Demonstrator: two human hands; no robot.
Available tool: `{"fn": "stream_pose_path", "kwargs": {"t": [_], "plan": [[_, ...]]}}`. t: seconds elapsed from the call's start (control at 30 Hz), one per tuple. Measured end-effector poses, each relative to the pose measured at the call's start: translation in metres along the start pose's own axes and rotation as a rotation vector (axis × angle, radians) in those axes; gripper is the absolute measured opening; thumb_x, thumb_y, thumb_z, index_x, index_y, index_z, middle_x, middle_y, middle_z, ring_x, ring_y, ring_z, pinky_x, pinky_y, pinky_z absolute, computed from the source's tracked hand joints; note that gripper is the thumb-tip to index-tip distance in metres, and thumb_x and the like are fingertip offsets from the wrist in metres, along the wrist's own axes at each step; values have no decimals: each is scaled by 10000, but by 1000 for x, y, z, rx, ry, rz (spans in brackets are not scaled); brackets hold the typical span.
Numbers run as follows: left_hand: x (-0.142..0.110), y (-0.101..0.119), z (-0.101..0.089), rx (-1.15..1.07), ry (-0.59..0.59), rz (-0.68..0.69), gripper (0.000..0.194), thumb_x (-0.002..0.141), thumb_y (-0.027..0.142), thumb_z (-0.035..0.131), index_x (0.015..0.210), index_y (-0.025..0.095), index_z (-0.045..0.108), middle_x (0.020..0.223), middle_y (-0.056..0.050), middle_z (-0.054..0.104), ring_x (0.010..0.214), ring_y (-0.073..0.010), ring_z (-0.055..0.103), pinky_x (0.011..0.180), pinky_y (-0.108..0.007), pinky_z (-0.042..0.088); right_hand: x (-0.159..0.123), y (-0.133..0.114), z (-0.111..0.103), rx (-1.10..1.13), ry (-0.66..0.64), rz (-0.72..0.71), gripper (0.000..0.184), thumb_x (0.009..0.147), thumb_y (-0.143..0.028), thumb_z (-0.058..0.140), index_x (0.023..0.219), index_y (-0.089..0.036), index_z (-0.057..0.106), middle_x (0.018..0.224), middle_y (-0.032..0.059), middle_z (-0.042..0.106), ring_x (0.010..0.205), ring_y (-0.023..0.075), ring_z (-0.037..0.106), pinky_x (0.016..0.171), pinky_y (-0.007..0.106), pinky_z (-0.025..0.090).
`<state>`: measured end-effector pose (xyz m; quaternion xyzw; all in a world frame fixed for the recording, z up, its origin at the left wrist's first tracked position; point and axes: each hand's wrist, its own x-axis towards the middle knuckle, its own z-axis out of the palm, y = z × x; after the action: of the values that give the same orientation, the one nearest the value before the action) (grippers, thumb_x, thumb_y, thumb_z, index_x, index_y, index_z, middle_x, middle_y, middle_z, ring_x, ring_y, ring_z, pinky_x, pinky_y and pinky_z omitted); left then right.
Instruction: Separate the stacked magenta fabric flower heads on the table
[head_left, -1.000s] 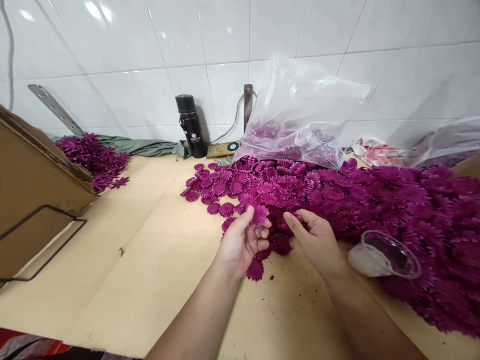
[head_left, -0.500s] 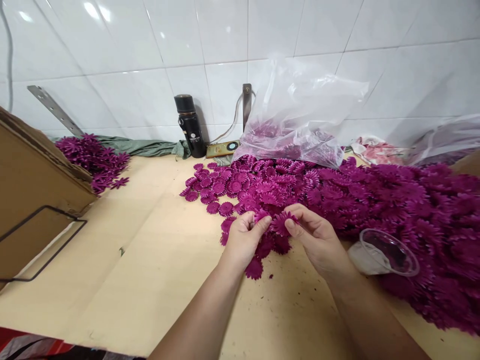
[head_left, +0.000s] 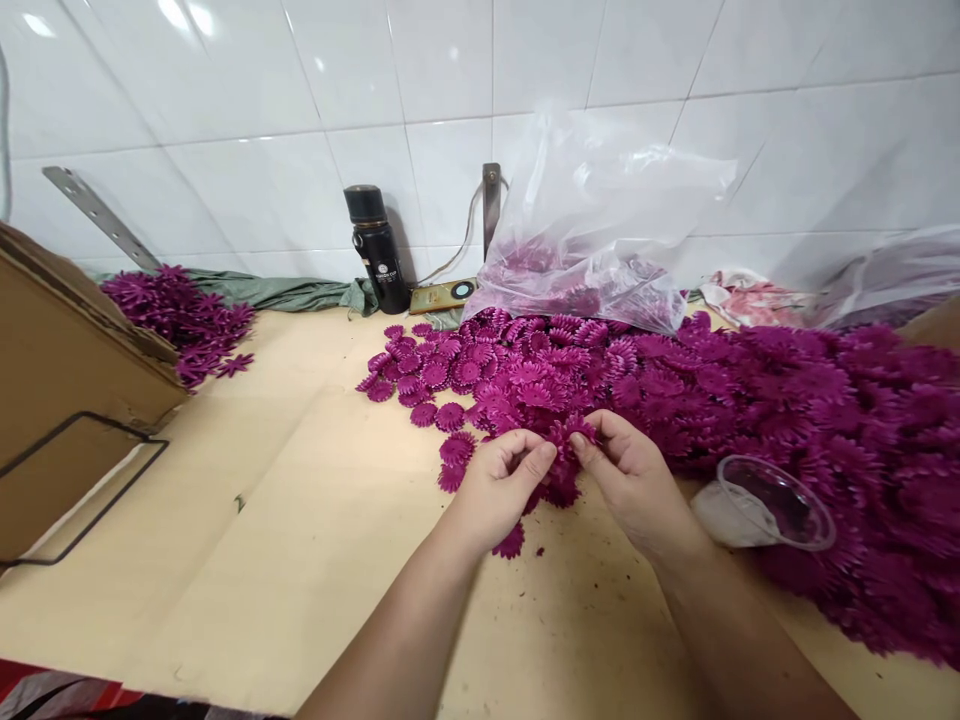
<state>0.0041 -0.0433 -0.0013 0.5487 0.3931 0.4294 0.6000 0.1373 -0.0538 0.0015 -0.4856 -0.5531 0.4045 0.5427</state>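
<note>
A purple artificial flower piece (head_left: 570,440) with a jagged, petalled edge is pinched between my two hands. My left hand (head_left: 499,490) closes thumb and forefinger at its left side. On the other side, the thumb and fingers of my right hand (head_left: 637,485) grip its right edge. Whether it is one layer or two stacked together is hard to make out. Under and behind my hands spreads a large heap of similar purple flower pieces (head_left: 720,390). A single piece (head_left: 510,541) lies just below my left wrist.
A clear plastic cup (head_left: 780,505) with whitish material lies right of my right hand. Behind stand a black bottle (head_left: 381,255), a gold phone-like device (head_left: 435,297) and a clear plastic bag (head_left: 577,260) of pieces. Leftward are a cardboard box (head_left: 67,400) and a smaller purple pile (head_left: 195,325).
My hands have come closer together. The separate pieces each hand held half a second ago now meet between my fingertips, and my left hand has shifted slightly right.
</note>
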Motion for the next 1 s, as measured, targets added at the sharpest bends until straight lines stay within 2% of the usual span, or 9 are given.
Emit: {"fn": "stream_pose_path", "kwargs": {"t": [0.1,0.23,0.33,0.47,0.53,0.63,0.8,0.9,1.0], "plan": [[3,-1,-4,-68,117,-13,335,683,439,641,581,162,483,514,59,412,479,-61,338,476,-204,275,-6,-6,2,-21,-117,-44,213,792,-362,583,705,-191,492,597,-37,455,535,91,401,506,216,390],[11,0,-23,-210,444,-31,273,727,406,598,641,163,506,550,54,463,474,-55,383,481,-183,322,-16,-13,1,52,-375,-36,203,868,-354,491,743,-194,487,614,-31,471,533,92,431,499,218,399],[16,1,-33,-147,559,30,157,727,301,618,733,159,550,641,32,526,525,-59,442,504,-176,364,-13,-11,-2,71,-288,15,193,842,-367,526,764,-190,524,650,-12,531,561,104,480,527,234,427],[16,-3,-27,113,570,201,214,702,182,638,913,174,601,796,-5,550,656,-90,498,605,-211,441,1,0,-6,-21,96,59,255,674,-389,673,774,-172,584,698,16,587,627,135,524,589,267,451],[12,-5,-22,256,562,345,161,737,180,600,897,182,626,851,-27,556,711,-107,514,645,-232,455,5,4,-7,-65,167,60,267,647,-409,675,721,-171,580,657,7,566,597,129,495,561,262,430],[6,-7,-16,374,407,485,126,782,204,565,866,189,658,881,-50,591,811,-142,554,715,-269,471,4,5,-4,-130,123,72,285,679,-435,641,614,-181,528,551,-31,464,513,98,393,479,235,351],[2,-9,-2,343,130,391,95,769,186,575,788,191,668,797,-41,626,767,-143,583,726,-282,477,2,4,2,8,7,58,399,675,-515,645,546,-184,462,520,-53,380,492,77,322,445,216,290],[4,-5,0,241,144,304,75,726,159,594,659,180,621,681,-14,600,671,-127,555,649,-257,459,1,3,3,102,-36,42,425,679,-522,651,529,-186,439,510,-58,363,481,71,301,436,211,273],[8,0,-13,64,339,199,109,738,194,571,632,172,555,607,15,549,572,-97,496,561,-223,418,-2,0,3,116,-145,26,389,717,-464,645,544,-191,429,521,-55,375,473,71,300,425,210,268]]}}
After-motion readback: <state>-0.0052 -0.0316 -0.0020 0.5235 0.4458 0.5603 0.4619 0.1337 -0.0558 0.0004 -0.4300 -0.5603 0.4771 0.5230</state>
